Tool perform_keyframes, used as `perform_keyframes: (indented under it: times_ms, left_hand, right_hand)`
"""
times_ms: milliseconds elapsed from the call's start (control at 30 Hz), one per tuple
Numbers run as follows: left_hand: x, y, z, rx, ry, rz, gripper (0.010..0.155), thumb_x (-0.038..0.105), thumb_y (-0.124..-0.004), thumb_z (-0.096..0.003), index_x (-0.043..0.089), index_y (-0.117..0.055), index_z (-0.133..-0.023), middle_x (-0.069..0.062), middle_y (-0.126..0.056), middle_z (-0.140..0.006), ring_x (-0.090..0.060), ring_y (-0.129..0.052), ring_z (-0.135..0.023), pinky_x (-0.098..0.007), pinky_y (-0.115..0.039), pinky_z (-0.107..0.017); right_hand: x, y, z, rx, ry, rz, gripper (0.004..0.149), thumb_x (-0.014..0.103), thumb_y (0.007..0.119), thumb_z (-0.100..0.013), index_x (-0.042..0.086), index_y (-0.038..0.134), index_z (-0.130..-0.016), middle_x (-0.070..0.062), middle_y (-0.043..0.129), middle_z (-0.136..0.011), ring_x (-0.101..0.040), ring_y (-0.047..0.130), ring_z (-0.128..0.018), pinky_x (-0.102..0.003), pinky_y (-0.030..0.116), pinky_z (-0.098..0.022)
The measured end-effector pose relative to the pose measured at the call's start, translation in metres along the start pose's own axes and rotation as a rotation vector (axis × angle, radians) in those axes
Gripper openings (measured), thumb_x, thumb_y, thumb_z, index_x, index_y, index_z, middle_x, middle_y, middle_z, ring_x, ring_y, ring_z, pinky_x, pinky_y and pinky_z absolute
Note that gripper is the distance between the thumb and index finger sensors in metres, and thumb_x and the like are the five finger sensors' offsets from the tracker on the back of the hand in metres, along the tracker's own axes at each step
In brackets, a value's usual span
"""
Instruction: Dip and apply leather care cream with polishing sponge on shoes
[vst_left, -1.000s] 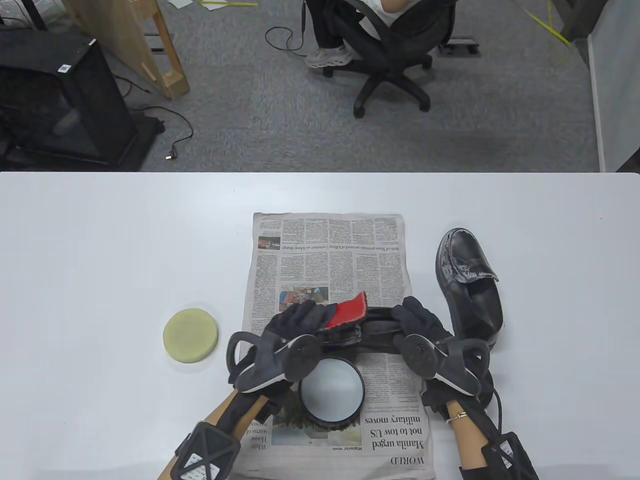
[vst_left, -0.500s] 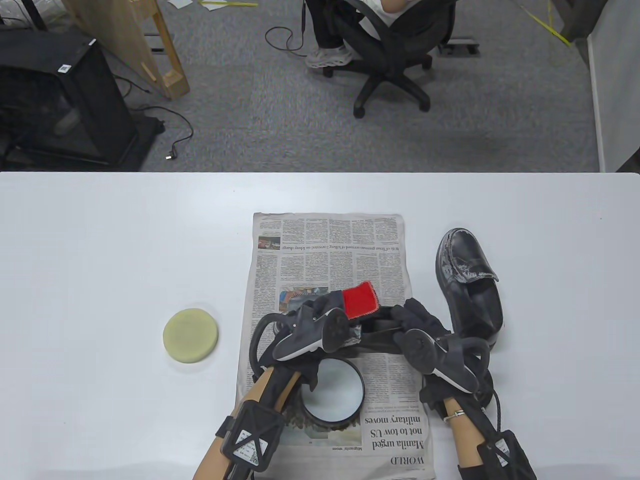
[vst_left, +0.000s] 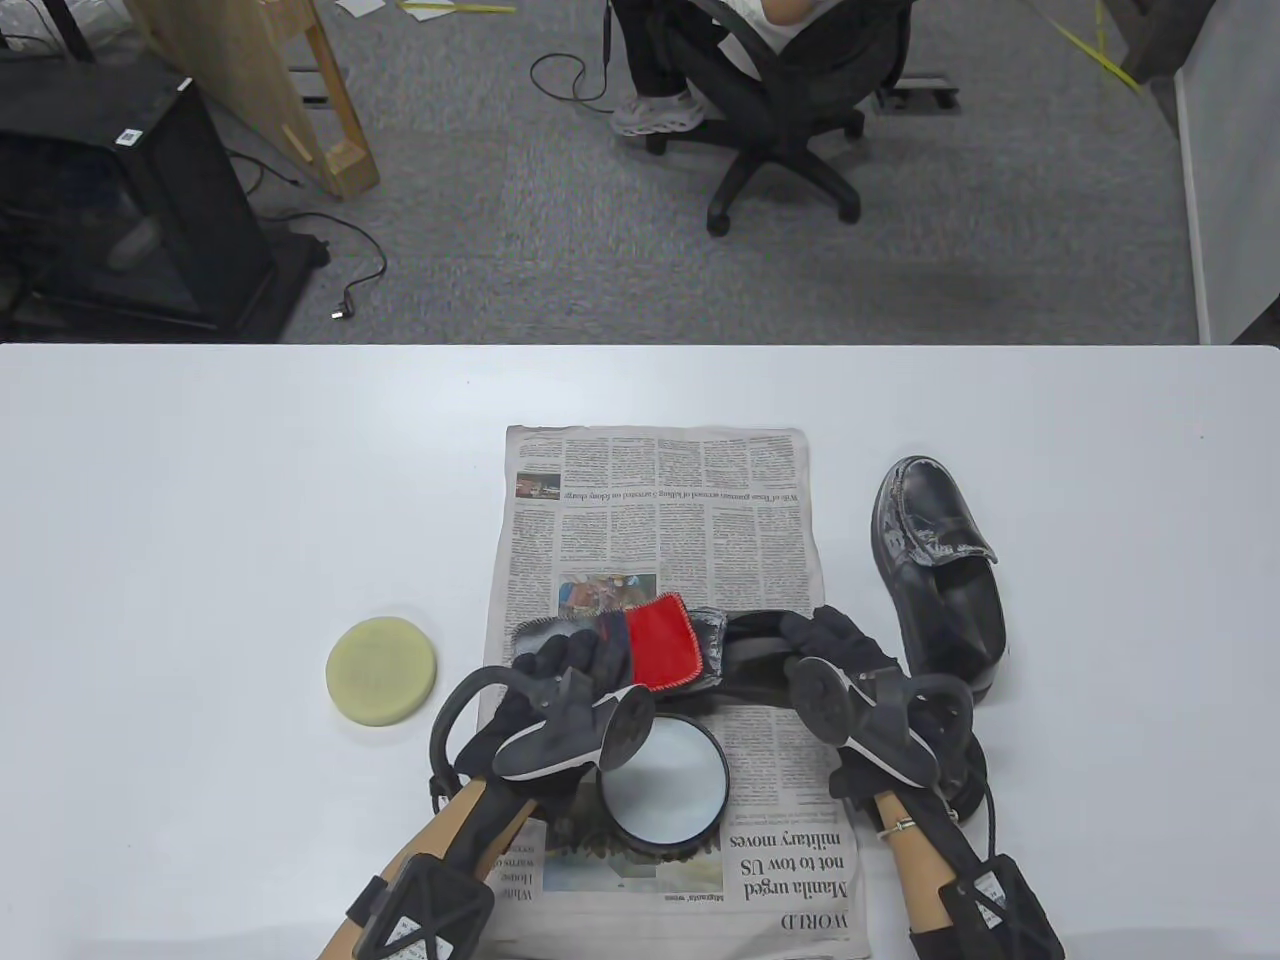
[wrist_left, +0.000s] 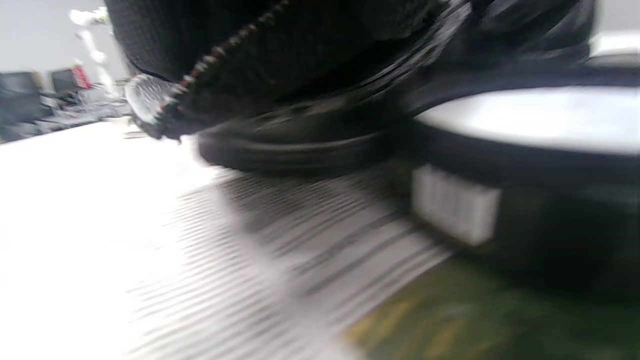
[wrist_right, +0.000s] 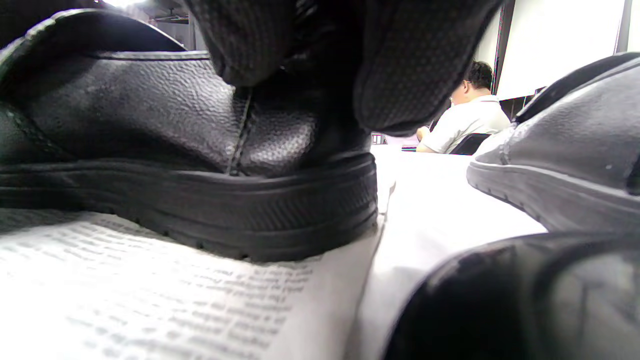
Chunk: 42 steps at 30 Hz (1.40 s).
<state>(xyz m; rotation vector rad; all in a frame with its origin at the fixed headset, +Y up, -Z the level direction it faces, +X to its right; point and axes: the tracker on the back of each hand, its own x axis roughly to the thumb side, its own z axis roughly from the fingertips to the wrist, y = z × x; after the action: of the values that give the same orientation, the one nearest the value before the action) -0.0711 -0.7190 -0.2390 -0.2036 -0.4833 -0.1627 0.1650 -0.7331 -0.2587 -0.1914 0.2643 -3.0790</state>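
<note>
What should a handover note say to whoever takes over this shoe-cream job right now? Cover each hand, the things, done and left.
Left hand: holds a red cloth against the toe end of the shoe lying on the newspaper.
Right hand: grips that shoe's heel end.
Cream tin: open, on the newspaper near the hands.
Sponge: on the table to the left, untouched.
Second shoe: on the table to the right, white smears on its toe.
Left to do: dip the sponge and cream the held shoe.
</note>
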Motion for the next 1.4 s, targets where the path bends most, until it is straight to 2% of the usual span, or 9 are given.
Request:
perform_keyframes:
  times_ms: [267, 433, 500, 700, 867, 967, 1167, 1267, 1400]
  left_hand:
    - [0.024, 0.020, -0.035, 0.034, -0.094, 0.216, 0.058, 0.040, -0.056, -0.0647, 0.017, -0.044, -0.116, -0.016, -0.051, -0.122, -0.040, -0.060, -0.106, -0.058, -0.063, -0.073]
    - [0.005, 0.019, -0.050, -0.047, -0.019, 0.115, 0.058, 0.043, -0.056, -0.0640, 0.021, -0.043, -0.116, -0.011, -0.054, -0.123, -0.035, -0.065, -0.107, -0.053, -0.067, -0.073]
    - [-0.008, 0.010, -0.047, -0.116, 0.047, 0.037, 0.058, 0.043, -0.056, -0.0641, 0.021, -0.043, -0.116, -0.011, -0.055, -0.123, -0.035, -0.065, -0.106, -0.052, -0.066, -0.074]
    - [-0.029, -0.001, -0.017, -0.144, 0.064, -0.063, 0.058, 0.041, -0.057, -0.0639, 0.020, -0.043, -0.116, -0.011, -0.051, -0.123, -0.036, -0.061, -0.107, -0.053, -0.063, -0.074]
    - [-0.026, 0.000, 0.002, -0.135, -0.013, -0.044, 0.057, 0.041, -0.057, -0.0637, 0.020, -0.044, -0.115, -0.012, -0.052, -0.122, -0.038, -0.062, -0.106, -0.053, -0.063, -0.074]
    - [-0.008, 0.004, 0.003, -0.092, -0.103, 0.034, 0.058, 0.041, -0.057, -0.0639, 0.018, -0.044, -0.115, -0.014, -0.053, -0.121, -0.038, -0.062, -0.105, -0.054, -0.063, -0.074]
    - [0.020, 0.021, -0.025, -0.003, -0.143, 0.137, 0.058, 0.042, -0.055, -0.0644, 0.017, -0.043, -0.116, -0.015, -0.051, -0.122, -0.039, -0.060, -0.106, -0.055, -0.062, -0.074]
    - [0.017, 0.024, -0.045, -0.025, -0.097, 0.211, 0.058, 0.042, -0.054, -0.0648, 0.017, -0.043, -0.116, -0.015, -0.050, -0.122, -0.040, -0.060, -0.106, -0.056, -0.063, -0.073]
    - [0.002, 0.016, -0.056, -0.075, -0.001, 0.175, 0.058, 0.042, -0.053, -0.0650, 0.018, -0.042, -0.117, -0.013, -0.051, -0.124, -0.037, -0.060, -0.108, -0.057, -0.062, -0.074]
  right_hand:
    - [-0.003, 0.001, -0.001, 0.030, -0.002, -0.036, 0.038, 0.047, 0.069, -0.054, 0.044, 0.062, -0.091, -0.005, 0.075, -0.103, -0.026, 0.094, -0.083, -0.023, 0.088, -0.053]
    - [-0.001, 0.000, -0.001, 0.020, -0.004, -0.003, 0.037, 0.047, 0.069, -0.054, 0.043, 0.064, -0.090, -0.005, 0.077, -0.101, -0.026, 0.095, -0.082, -0.023, 0.088, -0.053]
    - [0.000, 0.000, -0.001, 0.016, -0.006, 0.009, 0.037, 0.047, 0.069, -0.053, 0.043, 0.064, -0.090, -0.005, 0.079, -0.100, -0.025, 0.095, -0.081, -0.022, 0.088, -0.052]
    - [0.001, 0.000, -0.001, 0.015, -0.001, 0.018, 0.037, 0.047, 0.069, -0.053, 0.043, 0.065, -0.090, -0.005, 0.080, -0.099, -0.025, 0.097, -0.079, -0.022, 0.089, -0.051]
    - [0.003, -0.001, -0.001, 0.011, -0.003, 0.032, 0.037, 0.047, 0.069, -0.053, 0.042, 0.066, -0.090, -0.005, 0.081, -0.098, -0.025, 0.097, -0.078, -0.021, 0.089, -0.050]
    - [0.002, 0.000, -0.002, 0.019, -0.002, 0.016, 0.037, 0.047, 0.069, -0.053, 0.042, 0.065, -0.090, -0.005, 0.080, -0.098, -0.025, 0.097, -0.079, -0.022, 0.089, -0.051]
    - [0.001, 0.001, -0.002, 0.031, -0.004, 0.003, 0.037, 0.047, 0.069, -0.054, 0.042, 0.065, -0.090, -0.005, 0.079, -0.099, -0.026, 0.095, -0.081, -0.023, 0.088, -0.053]
    - [0.001, 0.001, -0.002, 0.035, -0.004, -0.004, 0.037, 0.047, 0.069, -0.054, 0.043, 0.065, -0.090, -0.005, 0.079, -0.099, -0.026, 0.095, -0.081, -0.024, 0.088, -0.053]
    - [0.001, 0.001, -0.002, 0.033, -0.004, 0.004, 0.037, 0.047, 0.069, -0.054, 0.042, 0.065, -0.090, -0.005, 0.079, -0.099, -0.026, 0.096, -0.080, -0.024, 0.088, -0.052]
